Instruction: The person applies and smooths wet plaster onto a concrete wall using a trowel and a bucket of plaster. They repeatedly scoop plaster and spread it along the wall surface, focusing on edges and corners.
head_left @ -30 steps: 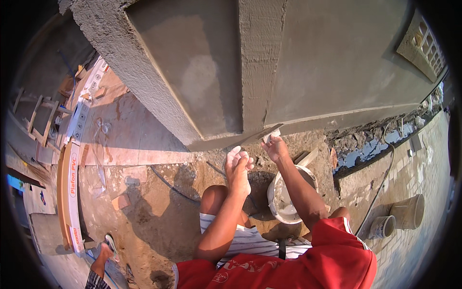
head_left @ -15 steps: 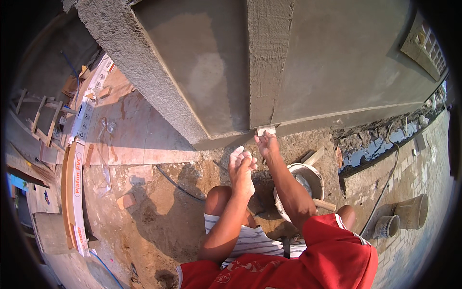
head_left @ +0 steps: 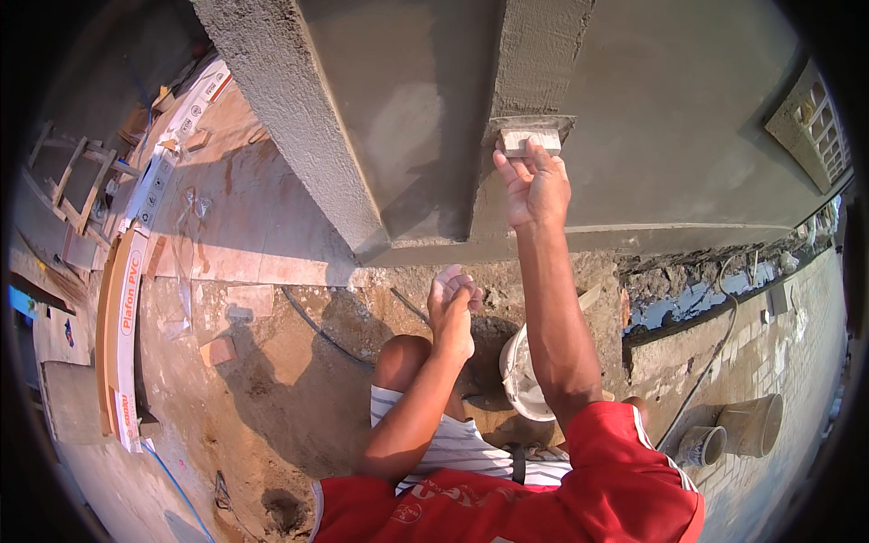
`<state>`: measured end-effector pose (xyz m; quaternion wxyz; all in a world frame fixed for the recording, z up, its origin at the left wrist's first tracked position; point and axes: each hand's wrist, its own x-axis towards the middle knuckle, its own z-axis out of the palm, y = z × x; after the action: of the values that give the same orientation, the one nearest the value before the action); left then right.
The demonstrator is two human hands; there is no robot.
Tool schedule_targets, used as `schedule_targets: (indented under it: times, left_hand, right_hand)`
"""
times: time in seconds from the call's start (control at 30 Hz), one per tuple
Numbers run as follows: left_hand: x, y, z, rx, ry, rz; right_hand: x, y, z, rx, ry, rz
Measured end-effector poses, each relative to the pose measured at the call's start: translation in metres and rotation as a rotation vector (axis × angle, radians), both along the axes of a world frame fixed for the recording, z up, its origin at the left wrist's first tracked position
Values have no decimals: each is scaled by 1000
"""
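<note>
"Holding what, that right hand (head_left: 541,192)?"

"Its grip is closed on the pale block handle of a flat trowel (head_left: 520,139). The blade lies across the pillar (head_left: 545,54) just beyond the grip."

"How far along, then?"

"Left and right of the grip, the left panel (head_left: 407,100) and right panel (head_left: 679,136) look smoothed. The pillar's face above the grip looks grainier, so probably less finished."

"And the left hand (head_left: 451,303)?"

"Below the grip, loosely curled, nothing visible in it. Farther down stands a white bucket (head_left: 530,413)."
</note>
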<state>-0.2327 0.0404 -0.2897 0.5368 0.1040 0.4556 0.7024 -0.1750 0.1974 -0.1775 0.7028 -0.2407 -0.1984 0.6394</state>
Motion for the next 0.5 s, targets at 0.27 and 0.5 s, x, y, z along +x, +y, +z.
schedule_targets:
  times: [0.27,0.5]
  left_hand:
    - [-2,-1,-8,28,-10,10]
    - [2,3,-11,33,10,14]
  right_hand:
    - [51,-19,50,382,-42,27]
    - [57,-18,-207,-332,21,169]
